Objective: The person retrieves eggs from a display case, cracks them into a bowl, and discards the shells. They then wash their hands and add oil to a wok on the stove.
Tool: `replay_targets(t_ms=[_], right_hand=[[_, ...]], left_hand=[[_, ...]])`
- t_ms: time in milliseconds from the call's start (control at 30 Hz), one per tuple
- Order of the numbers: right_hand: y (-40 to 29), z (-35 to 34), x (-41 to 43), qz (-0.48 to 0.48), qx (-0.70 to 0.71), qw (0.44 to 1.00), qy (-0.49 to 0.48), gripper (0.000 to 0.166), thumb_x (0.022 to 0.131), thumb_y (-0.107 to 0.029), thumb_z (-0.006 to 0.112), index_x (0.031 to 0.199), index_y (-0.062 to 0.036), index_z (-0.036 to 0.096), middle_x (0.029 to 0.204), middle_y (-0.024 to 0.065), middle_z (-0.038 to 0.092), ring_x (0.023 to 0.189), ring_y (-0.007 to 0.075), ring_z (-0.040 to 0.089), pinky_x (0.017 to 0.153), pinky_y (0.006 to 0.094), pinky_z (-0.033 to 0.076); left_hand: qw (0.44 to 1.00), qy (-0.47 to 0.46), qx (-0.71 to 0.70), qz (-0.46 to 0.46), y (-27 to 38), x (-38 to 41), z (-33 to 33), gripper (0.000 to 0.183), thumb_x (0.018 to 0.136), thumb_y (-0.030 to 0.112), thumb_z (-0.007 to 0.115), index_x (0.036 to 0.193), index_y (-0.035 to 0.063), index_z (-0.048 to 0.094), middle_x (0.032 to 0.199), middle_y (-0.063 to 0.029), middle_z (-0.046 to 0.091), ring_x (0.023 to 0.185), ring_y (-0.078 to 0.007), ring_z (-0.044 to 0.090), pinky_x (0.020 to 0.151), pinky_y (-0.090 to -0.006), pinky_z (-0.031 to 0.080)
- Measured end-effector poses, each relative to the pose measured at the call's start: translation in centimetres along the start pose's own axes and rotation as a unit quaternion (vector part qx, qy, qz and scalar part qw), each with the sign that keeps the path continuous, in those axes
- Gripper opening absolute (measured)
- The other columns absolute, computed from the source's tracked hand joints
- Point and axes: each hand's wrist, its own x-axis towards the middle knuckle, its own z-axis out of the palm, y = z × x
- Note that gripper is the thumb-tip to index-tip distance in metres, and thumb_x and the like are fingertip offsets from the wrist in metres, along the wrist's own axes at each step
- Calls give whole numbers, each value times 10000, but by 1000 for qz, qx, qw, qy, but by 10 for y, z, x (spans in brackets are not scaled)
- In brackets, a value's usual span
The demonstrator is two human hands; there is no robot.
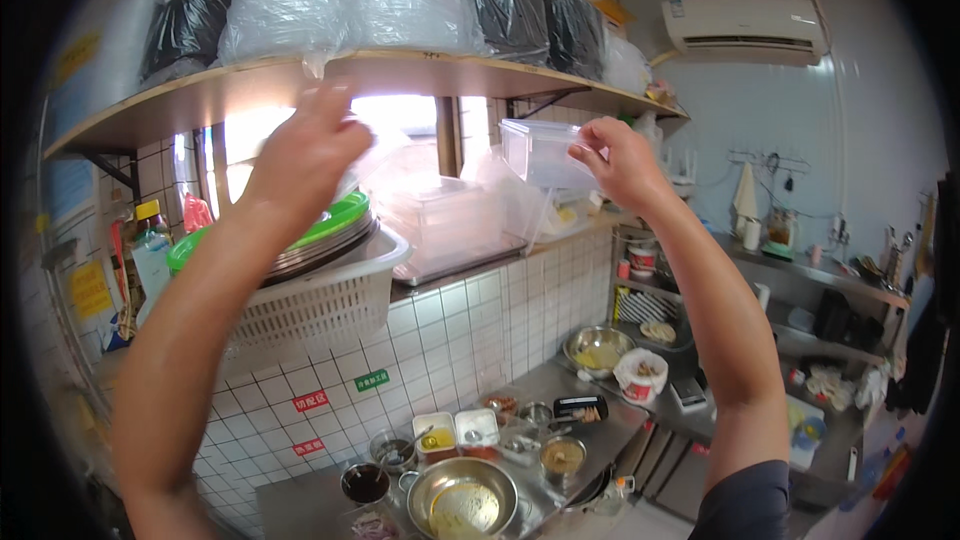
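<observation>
My right hand point(621, 165) pinches the near right corner of a clear plastic container point(536, 154), raised in front of the window. My left hand point(319, 139) is up under the edge of a wooden shelf point(457, 69), blurred by motion. Just above its fingers hangs the twisted end of a plastic bag point(313, 66). Something translucent shows behind that hand, and whether the fingers hold it is unclear. Below the left forearm, a white plastic basket point(322, 311) holds green-rimmed and metal trays. Larger clear plastic boxes point(450, 217) stand on a metal tray on the sill.
Plastic-wrapped stacks point(292, 4) and black bags point(510, 19) fill the shelf overhead. Below, a steel counter point(300, 499) carries a large metal bowl point(463, 499), several small seasoning containers and a paper-lined bucket point(640, 376). Metal side shelves point(825, 277) line the right wall.
</observation>
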Motion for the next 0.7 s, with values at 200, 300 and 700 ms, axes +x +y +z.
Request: replay_targets(t_ms=[200, 300, 700], right_hand=[[75, 69, 42, -54, 73, 996, 13, 248, 904, -212, 782, 880, -8, 643, 864, 174, 660, 853, 372, 606, 765, 459, 480], [103, 95, 55, -78, 72, 994, 7, 219, 898, -187, 789, 941, -15, 660, 914, 143, 677, 876, 334, 625, 792, 425, 507], [147, 155, 71, -123, 211, 970, -3, 222, 906, -219, 770, 919, -19, 675, 946, 162, 653, 1002, 365, 584, 889, 460, 483]], left_hand=[[992, -99, 76, 13, 40, 67, 145, 98, 839, 56, 630, 774, 16, 692, 1164, -128, 603, 1142, -293, 579, 837, -406, 583], [968, -228, 98, -37, 46, 76, 198, 149, 888, 87, 607, 863, 17, 736, 1268, -133, 602, 1197, -288, 571, 880, -438, 579], [848, -514, 53, -119, 55, 53, 257, 504, 976, 416, 689, 1072, -75, 753, 1422, -214, 470, 1244, -392, 543, 1097, -447, 495]])
